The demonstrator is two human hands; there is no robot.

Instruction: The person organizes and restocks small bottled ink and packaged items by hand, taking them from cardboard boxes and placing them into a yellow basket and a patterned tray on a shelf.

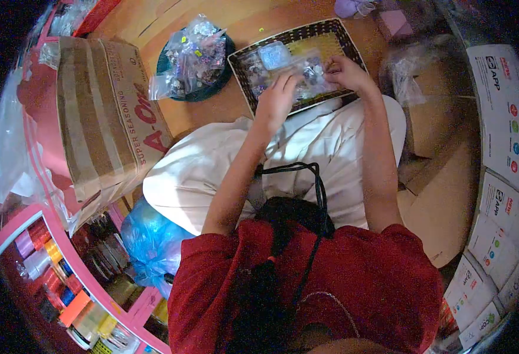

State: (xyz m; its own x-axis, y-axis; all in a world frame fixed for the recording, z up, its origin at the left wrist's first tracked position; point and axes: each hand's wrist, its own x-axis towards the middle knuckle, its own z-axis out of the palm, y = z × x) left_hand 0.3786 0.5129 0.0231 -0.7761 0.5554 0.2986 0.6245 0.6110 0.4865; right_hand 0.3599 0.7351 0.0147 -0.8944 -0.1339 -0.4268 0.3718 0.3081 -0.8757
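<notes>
In the head view a dark woven basket with a yellow bottom (337, 28) lies in front of my crossed legs. It holds clear plastic bags of small pieces (312, 72) and a small pale-blue container (274, 55). Over the basket's near left part, my left hand (278, 97) rests on the bags with its fingers stretched out. My right hand (349, 75) is closed in a pinch at the right edge of a clear bag. Its fingertips partly cover what they grip.
Left of the basket stands a round green basket (227, 62) heaped with small plastic bags. A large brown paper sack (106, 112), a blue plastic bag (153, 242) and a pink shelf of ribbon rolls (53, 236) are at my left. White boxes (501, 112) and cardboard (442, 200) line the right.
</notes>
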